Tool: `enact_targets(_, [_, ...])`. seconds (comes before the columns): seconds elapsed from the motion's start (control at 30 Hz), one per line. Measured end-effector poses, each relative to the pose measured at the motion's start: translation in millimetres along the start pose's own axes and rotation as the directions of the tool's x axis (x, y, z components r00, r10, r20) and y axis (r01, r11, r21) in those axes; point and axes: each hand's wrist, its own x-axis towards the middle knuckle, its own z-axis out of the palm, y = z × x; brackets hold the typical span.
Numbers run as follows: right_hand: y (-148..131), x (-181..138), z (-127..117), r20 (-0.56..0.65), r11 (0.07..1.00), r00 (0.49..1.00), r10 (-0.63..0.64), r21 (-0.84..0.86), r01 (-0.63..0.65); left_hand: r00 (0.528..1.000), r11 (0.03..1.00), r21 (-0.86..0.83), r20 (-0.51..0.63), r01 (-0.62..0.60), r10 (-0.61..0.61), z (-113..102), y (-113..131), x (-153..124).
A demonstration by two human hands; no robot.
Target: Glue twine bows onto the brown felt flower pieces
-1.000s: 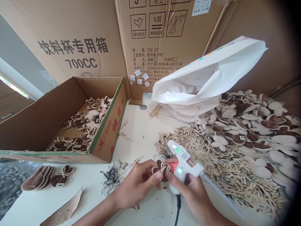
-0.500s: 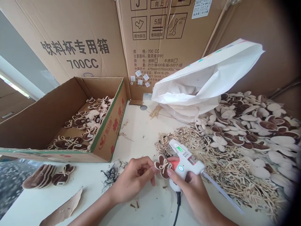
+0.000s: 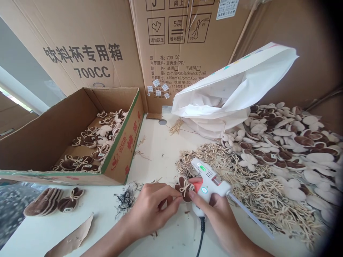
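Observation:
My left hand (image 3: 152,210) pinches a small brown fabric piece with a beige string bow (image 3: 184,188) between thumb and fingers, just above the white table (image 3: 158,150). My right hand (image 3: 217,214) grips a white hot-glue gun (image 3: 210,182) with an orange trigger and a lit green lamp; its index finger touches the right edge of the brown piece. The gun's black cord (image 3: 199,235) hangs toward me.
An open cardboard box (image 3: 122,150) at the left holds several bowed pieces. A stack of brown pieces (image 3: 53,201) lies near the left edge. Beige bows (image 3: 257,189) and loose brown-and-cream pieces (image 3: 289,142) pile at the right, beside a white bag (image 3: 230,96). Tall cartons (image 3: 107,46) stand behind.
The brown bowed piece has turned a little in my fingers and my left thumb has shifted along its edge. The glue gun stays in my right hand in nearly the same place.

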Motion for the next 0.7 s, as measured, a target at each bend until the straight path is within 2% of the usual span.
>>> enact_targets(0.07, [-1.3,-1.2,1.6,0.007,1.000,1.000,0.006,0.005,-0.006,0.997,0.995,0.064,-0.014,-0.078,0.079,-0.6,-1.5,-0.7])
enact_targets(0.17, [-3.6,-2.9,3.5,-0.006,1.000,1.000,0.010,-0.001,-0.010,0.994,0.990,0.104,-0.037,-0.094,0.098,-1.9,-2.7,-1.1])
enact_targets(0.4, [-5.6,-2.9,3.8,-0.008,0.999,1.000,0.013,-0.036,-0.013,0.998,0.993,0.117,-0.068,0.005,0.003,-4.0,-1.5,2.2])
enact_targets(0.57, [-3.4,-1.8,0.9,0.021,0.998,1.000,0.015,-0.054,-0.014,0.992,0.991,0.049,-0.013,0.122,-0.122,-4.8,-1.7,5.4])
enact_targets(0.7, [-1.1,-1.4,-0.5,0.034,0.998,0.999,0.011,-0.055,-0.009,0.987,0.986,0.015,0.005,0.163,-0.163,-4.0,-3.1,5.8])
